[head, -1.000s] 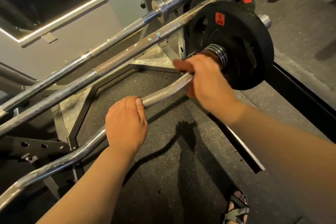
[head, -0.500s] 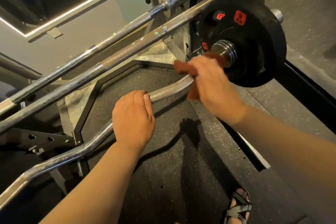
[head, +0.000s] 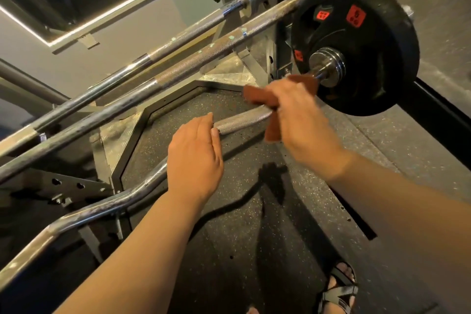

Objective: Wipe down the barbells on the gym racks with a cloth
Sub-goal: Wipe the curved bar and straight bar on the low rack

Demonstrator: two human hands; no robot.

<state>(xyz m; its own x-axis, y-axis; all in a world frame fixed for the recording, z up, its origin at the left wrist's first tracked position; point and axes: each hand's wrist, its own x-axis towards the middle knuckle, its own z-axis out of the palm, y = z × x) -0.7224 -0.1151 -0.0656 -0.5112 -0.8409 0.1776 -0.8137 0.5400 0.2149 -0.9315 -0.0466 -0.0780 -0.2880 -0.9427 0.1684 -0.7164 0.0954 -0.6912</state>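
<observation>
One EZ curl bar runs 8-to-2 o'clock; right hand grips cloth round it toward 2; left hand straight-fingered, holding nothing, toward 8.

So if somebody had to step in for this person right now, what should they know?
Left hand: open, fingers straight, over the curl bar; I cannot tell if it touches.
Right hand: grips the brown cloth on that bar, just beside the weight plate.
Done: the picture does not show how much has been wiped.
Left: probably the rest of this bar toward its left end, then the straight barbells racked behind it.
</observation>
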